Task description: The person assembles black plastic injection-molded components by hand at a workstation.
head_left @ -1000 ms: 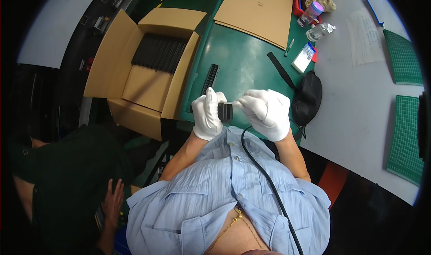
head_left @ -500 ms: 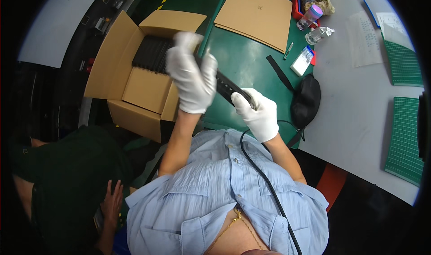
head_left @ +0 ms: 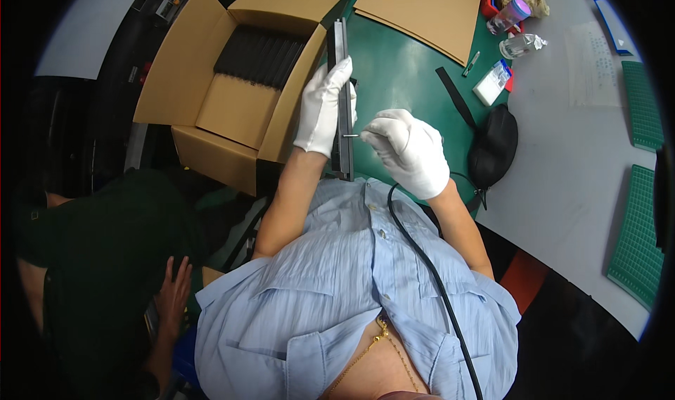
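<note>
My left hand (head_left: 322, 115), in a white glove, is closed round a long black bar (head_left: 342, 111) with a grey face and stands it nearly upright over the table's near-left edge. My right hand (head_left: 409, 150), also gloved in white, pinches a thin metal pin (head_left: 351, 135). Its tip reaches the side of the bar, low down; whether it sits in a hole I cannot tell. To the left, an open cardboard box (head_left: 179, 66) holds a row of black slatted parts (head_left: 256, 55).
On the green table (head_left: 394, 69) lie flat cardboard sheets (head_left: 429, 13), a pen (head_left: 471, 64), a white packet (head_left: 492, 83) and a black pouch (head_left: 492, 150). Two bottles stand at the far right. A black cable (head_left: 425, 259) crosses my shirt. Another person's hand (head_left: 172, 294) rests at lower left.
The bar has turned from slanting between both hands to nearly upright in my left hand. My right hand has let go of it and now pinches a thin pin against its side.
</note>
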